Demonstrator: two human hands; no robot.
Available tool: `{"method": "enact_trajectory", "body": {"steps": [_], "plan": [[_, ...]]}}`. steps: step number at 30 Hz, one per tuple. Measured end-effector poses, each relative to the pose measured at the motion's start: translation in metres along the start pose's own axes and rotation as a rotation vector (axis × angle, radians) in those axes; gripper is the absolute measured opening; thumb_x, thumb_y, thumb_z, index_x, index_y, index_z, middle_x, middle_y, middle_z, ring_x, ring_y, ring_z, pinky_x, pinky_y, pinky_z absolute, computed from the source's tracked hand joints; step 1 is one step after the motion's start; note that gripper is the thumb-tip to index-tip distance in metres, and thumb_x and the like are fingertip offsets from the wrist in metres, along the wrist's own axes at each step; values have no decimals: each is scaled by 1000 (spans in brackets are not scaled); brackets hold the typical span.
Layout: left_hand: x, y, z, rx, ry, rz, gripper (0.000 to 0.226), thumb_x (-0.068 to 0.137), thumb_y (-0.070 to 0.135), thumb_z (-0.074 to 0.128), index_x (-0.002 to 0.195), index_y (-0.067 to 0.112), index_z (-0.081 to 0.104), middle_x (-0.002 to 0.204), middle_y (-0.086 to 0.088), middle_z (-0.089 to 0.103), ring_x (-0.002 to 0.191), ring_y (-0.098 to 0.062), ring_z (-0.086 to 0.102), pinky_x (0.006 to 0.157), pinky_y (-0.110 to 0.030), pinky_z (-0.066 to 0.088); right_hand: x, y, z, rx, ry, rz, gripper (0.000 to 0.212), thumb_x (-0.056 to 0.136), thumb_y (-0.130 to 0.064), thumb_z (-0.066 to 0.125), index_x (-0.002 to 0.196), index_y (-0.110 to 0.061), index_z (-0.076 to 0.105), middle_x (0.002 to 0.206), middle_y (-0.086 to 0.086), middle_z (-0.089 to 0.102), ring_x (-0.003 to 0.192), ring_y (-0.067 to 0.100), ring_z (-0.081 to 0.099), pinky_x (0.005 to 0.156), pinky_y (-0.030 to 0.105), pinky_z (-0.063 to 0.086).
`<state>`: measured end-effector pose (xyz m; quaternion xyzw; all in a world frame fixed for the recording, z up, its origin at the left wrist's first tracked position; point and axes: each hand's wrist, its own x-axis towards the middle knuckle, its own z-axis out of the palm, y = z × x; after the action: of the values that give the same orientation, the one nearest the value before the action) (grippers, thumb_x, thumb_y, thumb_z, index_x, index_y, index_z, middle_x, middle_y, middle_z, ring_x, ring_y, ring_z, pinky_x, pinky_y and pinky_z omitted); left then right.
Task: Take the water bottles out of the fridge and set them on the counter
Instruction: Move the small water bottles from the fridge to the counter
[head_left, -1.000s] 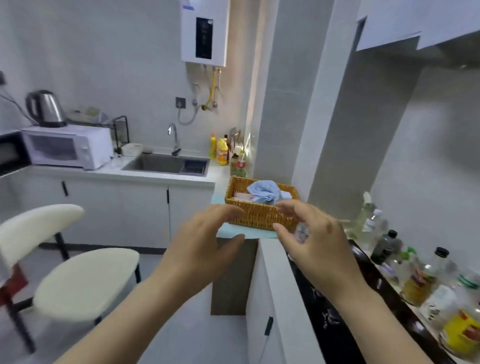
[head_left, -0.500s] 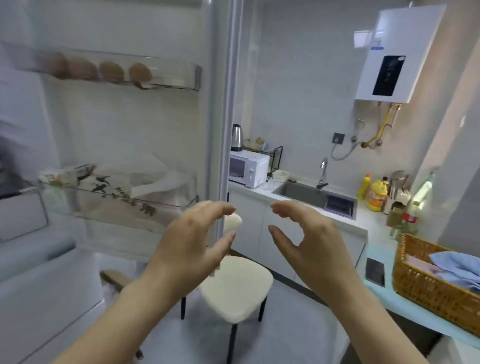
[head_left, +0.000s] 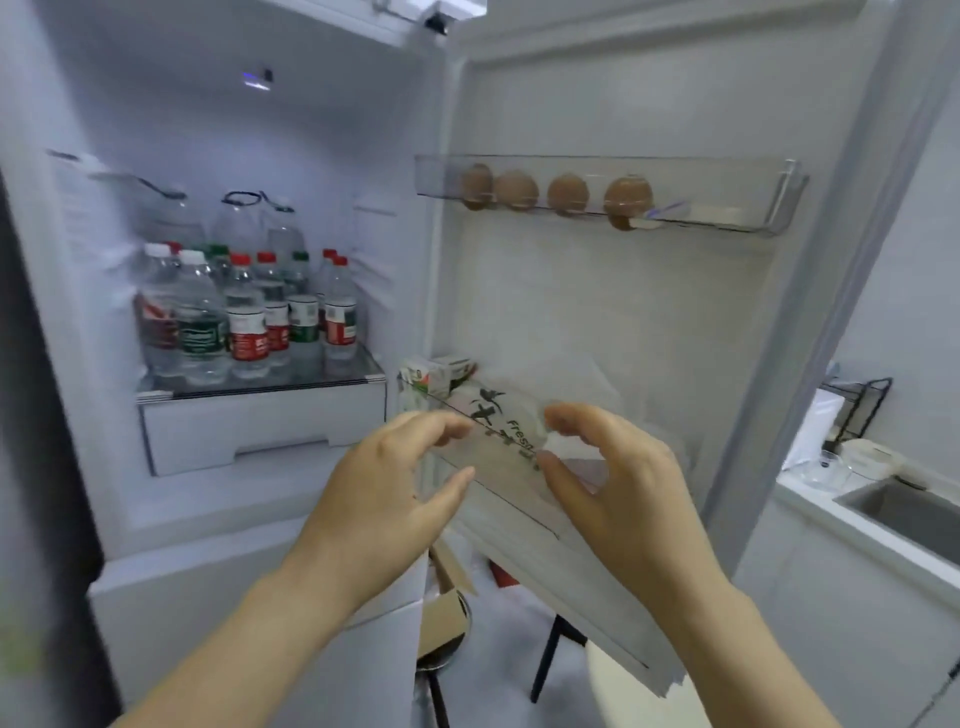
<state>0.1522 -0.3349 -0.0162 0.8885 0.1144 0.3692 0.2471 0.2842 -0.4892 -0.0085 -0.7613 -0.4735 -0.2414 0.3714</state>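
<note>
The fridge (head_left: 270, 441) stands open in front of me. Several clear water bottles (head_left: 249, 317) with red, green and white caps stand packed together on its glass shelf at the left. My left hand (head_left: 384, 499) and my right hand (head_left: 618, 483) hover side by side in front of the open door's lower bin, below and to the right of the bottles. Both hands have loosely curved fingers and hold nothing. The counter (head_left: 872, 530) shows at the right edge, by the sink.
The open fridge door (head_left: 649, 322) carries an upper rack with several eggs (head_left: 566, 195) and a lower bin (head_left: 498, 441) with a carton and plastic bags. A drawer (head_left: 260, 426) sits under the bottle shelf. A stool (head_left: 447, 649) stands below the door. A sink (head_left: 898, 512) lies at far right.
My view has swung left from the counter and basket to the open fridge interior. Both empty hands stayed raised in front of me and now hover by the door bin.
</note>
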Motion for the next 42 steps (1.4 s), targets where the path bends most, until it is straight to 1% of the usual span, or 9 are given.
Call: {"method": "enact_trajectory", "body": {"steps": [3,7,14,21,25,29,34,39,42], "plan": [[2,-18,-12,85,67,-94,33,87,27,65,118,34,59,109,29,53,99,22,45,87,1,36,27,5,28,71,-87,-44,34,87,-18,72,121,-20,66,115,-9,70,106,10,65,90,20,46],[3,-40,-29,214,144,-209,34,88,25,65,120,31,59,114,23,56,102,9,51,86,2,33,61,3,64,174,-166,-124,37,90,-20,69,126,-22,63,120,-13,66,111,5,59,92,14,38],[1,-92,-63,356,240,-365,33,86,25,66,119,29,61,107,26,52,99,6,49,82,5,28,100,-20,141,296,-264,-236,38,90,-24,68,128,-23,62,120,-12,65,111,2,57,96,20,43],[24,-168,-99,382,284,-389,33,86,24,67,119,29,61,112,23,56,102,6,50,84,0,31,147,-52,220,268,-288,-254,38,90,-23,68,128,-22,62,121,-9,67,113,10,61,96,23,45],[46,-212,-123,381,286,-372,33,86,23,67,119,28,62,113,21,58,105,4,52,90,-7,34,176,-73,260,257,-309,-248,38,91,-23,68,128,-24,61,122,-12,66,114,6,59,95,16,39],[68,-254,-139,376,264,-361,33,86,23,67,118,28,62,111,24,55,105,5,52,87,3,29,198,-82,295,279,-300,-189,36,91,-23,67,126,-26,61,117,-16,64,111,4,59,93,15,38],[93,-292,-142,367,260,-395,37,88,26,65,124,28,57,115,23,52,107,1,49,92,-10,33,228,-84,333,293,-310,-166,36,90,-22,68,125,-25,62,118,-15,65,112,6,60,92,17,41],[121,-322,-136,379,298,-471,45,89,27,64,132,29,50,123,21,47,107,3,41,83,-5,33,265,-79,369,382,-276,-167,34,89,-19,70,123,-22,63,113,-14,66,106,5,61,89,18,44],[140,-337,-133,399,338,-511,48,88,25,65,133,26,50,129,13,51,114,-5,47,97,-19,38,286,-74,393,443,-281,-156,32,90,-19,69,121,-24,63,104,-21,58,100,-1,57,84,9,38]]}}
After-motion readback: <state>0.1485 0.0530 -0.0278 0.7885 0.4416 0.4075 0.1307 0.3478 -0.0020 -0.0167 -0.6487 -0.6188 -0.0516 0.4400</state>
